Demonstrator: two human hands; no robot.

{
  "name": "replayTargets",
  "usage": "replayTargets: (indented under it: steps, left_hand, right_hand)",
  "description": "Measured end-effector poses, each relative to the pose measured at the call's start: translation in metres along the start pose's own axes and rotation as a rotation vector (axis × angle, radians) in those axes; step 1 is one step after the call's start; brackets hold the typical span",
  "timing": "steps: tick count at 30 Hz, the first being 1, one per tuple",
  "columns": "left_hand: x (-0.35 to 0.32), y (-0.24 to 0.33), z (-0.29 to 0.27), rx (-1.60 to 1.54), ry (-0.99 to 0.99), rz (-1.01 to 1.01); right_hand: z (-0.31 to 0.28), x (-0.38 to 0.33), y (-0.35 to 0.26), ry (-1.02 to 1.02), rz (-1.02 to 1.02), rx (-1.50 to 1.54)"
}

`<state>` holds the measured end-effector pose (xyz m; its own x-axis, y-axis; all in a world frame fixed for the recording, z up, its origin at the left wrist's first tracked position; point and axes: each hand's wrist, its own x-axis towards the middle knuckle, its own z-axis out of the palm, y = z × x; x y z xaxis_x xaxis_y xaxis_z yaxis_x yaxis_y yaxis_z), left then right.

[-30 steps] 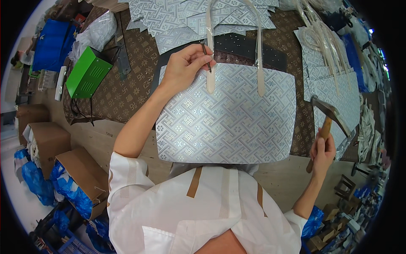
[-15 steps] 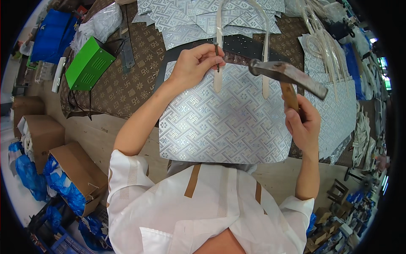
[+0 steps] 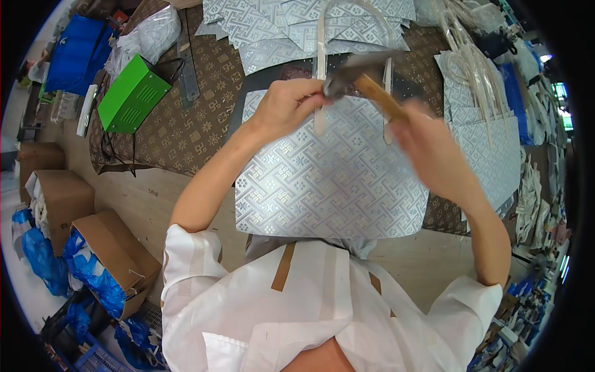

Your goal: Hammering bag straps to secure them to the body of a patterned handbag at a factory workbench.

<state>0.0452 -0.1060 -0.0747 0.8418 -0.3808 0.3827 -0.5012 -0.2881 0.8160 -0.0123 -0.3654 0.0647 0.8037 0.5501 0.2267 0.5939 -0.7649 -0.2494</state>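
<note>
A silver-grey patterned sheet (image 3: 328,180) lies before me, its near edge overhanging the table. A looped cream strap (image 3: 321,43) rests across its far edge, both ends on the sheet. My left hand (image 3: 279,110) is pinched at the left end of the strap, where half a second ago it held a slim dark metal punch upright. The hammer's head now hides the punch. My right hand (image 3: 434,149), blurred, is closed round the wooden handle of the hammer (image 3: 379,96). The hammer's smeared head is right at my left fingertips. A black board (image 3: 406,88) shows beyond the sheet.
More patterned sheets (image 3: 310,31) are piled at the far side and others (image 3: 483,161) at the right, with cream straps (image 3: 471,80) on top. A green metal box (image 3: 133,96) with cables stands left on the brown tablecloth (image 3: 211,130). Cardboard boxes (image 3: 114,248) stand lower left.
My right hand has swung the hammer left and away from me, bringing its head from above the right strap end to my left fingertips. My left hand has barely moved.
</note>
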Motion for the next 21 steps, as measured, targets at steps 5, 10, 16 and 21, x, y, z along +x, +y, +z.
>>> replayTargets:
  steps: [5, 10, 16, 21]
  left_hand:
    - [0.000, 0.011, -0.003, -0.075, -0.086, -0.126]
    - [0.004, 0.021, -0.007, -0.271, 0.076, -0.261]
    - [-0.007, 0.037, -0.004, -0.340, -0.035, -0.268]
    - [-0.014, 0.025, 0.000, -0.348, -0.071, -0.292]
  right_hand:
    - [-0.004, -0.028, -0.002, -0.216, 0.536, 0.594]
    - [-0.011, -0.062, 0.000, -0.198, 0.684, 0.753]
    - [-0.004, -0.080, 0.003, -0.210, 0.659, 0.728]
    - [-0.003, -0.080, 0.003, -0.193, 0.678, 0.765]
